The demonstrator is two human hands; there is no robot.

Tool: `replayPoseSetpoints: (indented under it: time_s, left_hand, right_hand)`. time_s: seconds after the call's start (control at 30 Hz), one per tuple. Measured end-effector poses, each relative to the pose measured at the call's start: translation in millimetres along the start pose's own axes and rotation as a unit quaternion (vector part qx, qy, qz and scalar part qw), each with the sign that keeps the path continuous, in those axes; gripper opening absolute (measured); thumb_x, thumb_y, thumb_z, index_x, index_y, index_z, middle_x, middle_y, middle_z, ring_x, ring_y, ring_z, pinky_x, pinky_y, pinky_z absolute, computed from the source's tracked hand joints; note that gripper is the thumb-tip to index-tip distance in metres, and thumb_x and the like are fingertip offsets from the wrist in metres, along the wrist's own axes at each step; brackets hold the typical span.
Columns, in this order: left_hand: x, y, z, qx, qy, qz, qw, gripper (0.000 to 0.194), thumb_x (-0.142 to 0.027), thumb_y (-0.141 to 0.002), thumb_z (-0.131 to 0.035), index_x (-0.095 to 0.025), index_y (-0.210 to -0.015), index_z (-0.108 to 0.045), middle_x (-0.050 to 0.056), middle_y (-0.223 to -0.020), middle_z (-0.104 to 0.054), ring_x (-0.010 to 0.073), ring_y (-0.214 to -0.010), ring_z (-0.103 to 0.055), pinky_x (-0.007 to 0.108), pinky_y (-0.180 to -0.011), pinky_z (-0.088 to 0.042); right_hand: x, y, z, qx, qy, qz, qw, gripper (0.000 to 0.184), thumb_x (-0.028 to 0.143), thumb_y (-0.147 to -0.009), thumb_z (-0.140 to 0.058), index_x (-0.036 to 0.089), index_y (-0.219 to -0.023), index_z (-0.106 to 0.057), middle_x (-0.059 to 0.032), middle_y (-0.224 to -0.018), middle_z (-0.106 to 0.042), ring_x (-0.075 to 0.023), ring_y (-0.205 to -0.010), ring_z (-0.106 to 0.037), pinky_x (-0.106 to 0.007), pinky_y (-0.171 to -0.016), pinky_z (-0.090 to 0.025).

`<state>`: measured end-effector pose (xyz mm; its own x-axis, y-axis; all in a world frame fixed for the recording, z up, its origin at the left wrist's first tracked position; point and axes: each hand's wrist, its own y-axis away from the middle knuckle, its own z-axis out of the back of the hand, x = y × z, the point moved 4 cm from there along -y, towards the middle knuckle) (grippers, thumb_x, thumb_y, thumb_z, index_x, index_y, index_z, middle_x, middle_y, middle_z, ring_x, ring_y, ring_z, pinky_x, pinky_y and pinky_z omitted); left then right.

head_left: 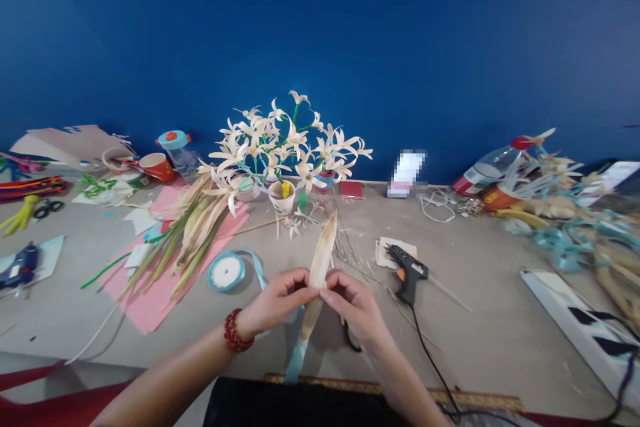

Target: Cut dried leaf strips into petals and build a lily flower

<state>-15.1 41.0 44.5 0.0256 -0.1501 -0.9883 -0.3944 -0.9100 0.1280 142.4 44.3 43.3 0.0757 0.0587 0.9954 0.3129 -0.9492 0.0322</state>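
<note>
- Husk (pixel 324 247): centre of the near side, held up over the table (pixel 490 267); pointed tip up and away from the person, brownish edges.
- Left hand (pixel 286 293): pinching the husk's left edge, thumb against curled fingers. Red bracelet (pixel 239 331) on that wrist.
- Right hand (pixel 351 300): same pinch on the right edge, thumb tips close together.
- Below the hands: the husk's lower part runs down to blue ribbon (pixel 297 361). Can't tell if they're joined.
- Spool (pixel 227 272): flat on the table left of the left hand, ribbon tail looping toward that wrist.
- Black glue gun (pixel 414 273): right of the right hand, nozzle over a white pad (pixel 400 248), clear stick out the back, cord to the near edge.
- Pale flowers (pixel 295 137): bunched beyond the husk; white cup (pixel 281 201) in front of them.
- Husk pile (pixel 200 230): on pink paper (pixel 150 310), left of centre.
- Far left: blue glue gun (pixel 23 263), scissors (pixel 48 209).
- Right: power strip (pixel 570 330), near edge; bottle (pixel 487 170) tilted, farther back.
- Behind all: blue wall (pixel 320 27).
</note>
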Motion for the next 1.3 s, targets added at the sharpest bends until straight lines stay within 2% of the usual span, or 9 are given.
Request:
replayPoseSetpoints:
  time_s: [0.1, 0.2, 0.37, 0.53, 0.77, 0.9, 1.3]
  left_hand:
    - [-5, -1, -4.9, 0.005, 0.0, 0.005, 1.0, 0.024, -0.037, -0.086, -0.063, -0.013, -0.082, -0.064, 0.001, -0.077, -0.057, 0.0132, -0.074, -0.048, 0.024, -0.07, -0.039]
    - [-6, -2, -7.2, 0.01, 0.021, 0.015, 1.0, 0.024, -0.037, -0.084, -0.065, -0.013, -0.08, -0.064, 0.002, -0.078, -0.06, 0.0135, -0.074, -0.05, 0.024, -0.07, -0.04]
    - [-3, -1, -5.7, 0.0, 0.062, 0.036, 0.997, 0.024, -0.036, -0.082, -0.067, -0.013, -0.078, -0.064, 0.001, -0.075, -0.06, 0.0132, -0.073, -0.051, 0.024, -0.071, -0.04]
    - [-5, -1, -4.8, -0.001, 0.073, 0.028, 0.997, 0.025, -0.036, -0.083, -0.066, -0.013, -0.075, -0.063, 0.001, -0.073, -0.06, 0.0133, -0.072, -0.052, 0.024, -0.071, -0.041]
    - [-15, -2, -3.1, -0.008, 0.021, 0.007, 1.0, 0.028, -0.04, -0.083, -0.063, -0.014, -0.075, -0.058, -0.001, -0.07, -0.054, 0.0122, -0.067, -0.048, 0.024, -0.065, -0.038]
    - [-17, -2, -1.6, -0.014, -0.012, -0.005, 1.0, 0.029, -0.04, -0.084, -0.061, -0.014, -0.073, -0.056, -0.002, -0.068, -0.05, 0.0119, -0.066, -0.046, 0.024, -0.064, -0.037]
    - [-8, -5, -0.7, -0.007, -0.05, -0.02, 0.999, 0.023, -0.032, -0.082, -0.063, -0.014, -0.071, -0.054, -0.003, -0.065, -0.047, 0.0103, -0.062, -0.041, 0.022, -0.06, -0.034]
  right_hand:
    - [-3, -1, 0, -0.004, -0.033, -0.033, 0.999, 0.022, 0.038, -0.08, -0.069, 0.02, -0.072, -0.06, 0.0023, -0.066, -0.053, -0.0139, -0.063, -0.048, -0.025, -0.06, -0.038]
    - [-2, -2, 0, 0.0, -0.048, -0.036, 0.998, 0.02, 0.037, -0.08, -0.068, 0.019, -0.072, -0.062, 0.0022, -0.065, -0.054, -0.0138, -0.063, -0.049, -0.025, -0.061, -0.038]
    - [4, -4, 2, 0.014, -0.04, -0.042, 0.998, 0.019, 0.035, -0.08, -0.067, 0.018, -0.07, -0.064, 0.0017, -0.061, -0.057, -0.0135, -0.059, -0.051, -0.025, -0.059, -0.039]
    - [8, -4, 1, 0.021, -0.019, -0.044, 0.999, 0.021, 0.034, -0.081, -0.065, 0.018, -0.068, -0.063, 0.0015, -0.06, -0.057, -0.0135, -0.058, -0.051, -0.024, -0.058, -0.04]
    - [10, -6, -1, 0.025, 0.032, -0.039, 0.998, 0.02, 0.035, -0.082, -0.062, 0.019, -0.069, -0.058, 0.0018, -0.061, -0.054, -0.014, -0.06, -0.051, -0.025, -0.059, -0.041]
    - [12, -7, -2, 0.03, 0.076, -0.025, 0.996, 0.019, 0.031, -0.081, -0.06, 0.02, -0.067, -0.054, 0.003, -0.06, -0.05, -0.013, -0.058, -0.046, -0.024, -0.056, -0.038]
    - [9, -7, -2, 0.004, 0.11, 0.001, 0.994, 0.018, 0.028, -0.077, -0.059, 0.021, -0.063, -0.049, 0.0049, -0.058, -0.042, -0.0118, -0.055, -0.038, -0.023, -0.052, -0.032]
